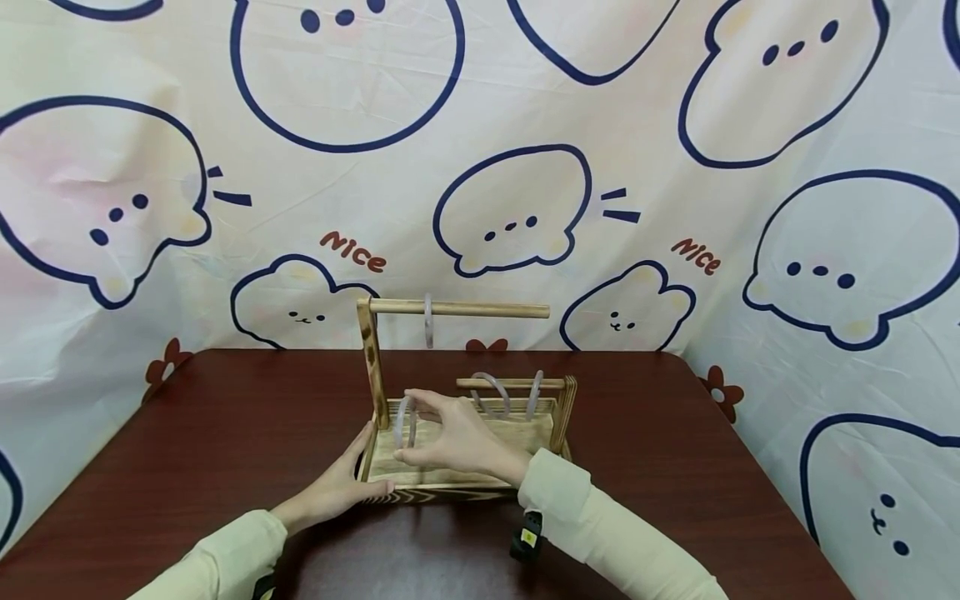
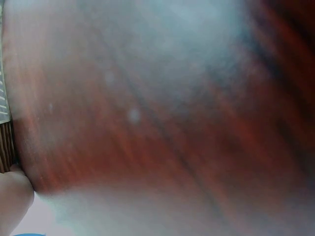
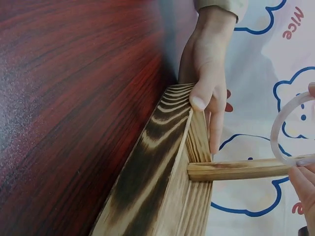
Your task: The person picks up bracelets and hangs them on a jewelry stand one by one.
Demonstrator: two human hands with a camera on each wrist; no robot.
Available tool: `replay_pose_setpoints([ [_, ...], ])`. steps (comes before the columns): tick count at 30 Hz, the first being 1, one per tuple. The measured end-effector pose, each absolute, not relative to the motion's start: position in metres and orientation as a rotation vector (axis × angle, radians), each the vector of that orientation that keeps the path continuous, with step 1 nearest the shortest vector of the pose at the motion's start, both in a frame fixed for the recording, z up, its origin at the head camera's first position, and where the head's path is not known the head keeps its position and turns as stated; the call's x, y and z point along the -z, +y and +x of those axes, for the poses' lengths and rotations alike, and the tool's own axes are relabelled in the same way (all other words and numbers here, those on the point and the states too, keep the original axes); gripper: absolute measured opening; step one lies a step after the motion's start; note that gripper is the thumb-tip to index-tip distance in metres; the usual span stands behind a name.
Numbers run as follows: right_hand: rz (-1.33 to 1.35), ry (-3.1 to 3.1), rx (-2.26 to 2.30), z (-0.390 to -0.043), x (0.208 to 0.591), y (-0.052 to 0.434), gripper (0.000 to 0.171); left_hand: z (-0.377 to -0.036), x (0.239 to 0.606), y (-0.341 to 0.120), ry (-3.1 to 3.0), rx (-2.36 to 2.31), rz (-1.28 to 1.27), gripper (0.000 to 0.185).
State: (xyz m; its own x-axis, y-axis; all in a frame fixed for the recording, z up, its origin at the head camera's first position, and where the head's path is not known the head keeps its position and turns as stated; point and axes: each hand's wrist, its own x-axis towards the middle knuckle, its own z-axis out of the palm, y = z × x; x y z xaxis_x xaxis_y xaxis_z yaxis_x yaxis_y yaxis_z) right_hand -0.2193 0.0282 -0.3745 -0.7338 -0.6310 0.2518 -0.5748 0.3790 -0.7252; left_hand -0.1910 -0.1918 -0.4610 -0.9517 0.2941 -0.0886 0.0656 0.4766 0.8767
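Note:
My right hand (image 1: 468,437) pinches a pale translucent bangle (image 1: 400,423) between thumb and fingers, holding it upright over the left part of a wooden display stand (image 1: 487,495). In the right wrist view the held bangle (image 3: 276,130) overlaps the stand's upright post (image 3: 236,170). My left hand (image 1: 330,492) grips the stand's left end, thumb at the front corner and fingers along the side. Another bangle (image 1: 429,321) hangs on the tall upper bar (image 1: 495,310). Two more bangles, one tilted (image 1: 495,390) and one steeper (image 1: 535,396), hang on the lower bar (image 1: 517,384).
The stand sits on a dark red-brown wooden table (image 1: 660,467). A cloth with cartoon bears (image 1: 513,212) hangs behind and beside the table. The upper bar's right end is free, while its left end joins the tall post (image 1: 372,362).

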Motion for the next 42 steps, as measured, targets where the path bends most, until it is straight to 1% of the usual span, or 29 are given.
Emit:
replay_pose_setpoints([
  [13,-1.166,2.602,1.307,-0.213,0.352,0.053,0.075,-0.191,0.460,-0.192,2.507,-1.452,0.291,0.107],
  [30,-1.157,2.607,1.442,-0.228,0.332,0.099,0.072,-0.191,0.460,-0.192,2.520,-1.448,0.302,0.107],
  [42,-1.042,2.746,1.433,-0.234,0.320,0.129,0.072,-0.192,0.460,-0.192,2.530,-1.429,0.276,0.106],
])
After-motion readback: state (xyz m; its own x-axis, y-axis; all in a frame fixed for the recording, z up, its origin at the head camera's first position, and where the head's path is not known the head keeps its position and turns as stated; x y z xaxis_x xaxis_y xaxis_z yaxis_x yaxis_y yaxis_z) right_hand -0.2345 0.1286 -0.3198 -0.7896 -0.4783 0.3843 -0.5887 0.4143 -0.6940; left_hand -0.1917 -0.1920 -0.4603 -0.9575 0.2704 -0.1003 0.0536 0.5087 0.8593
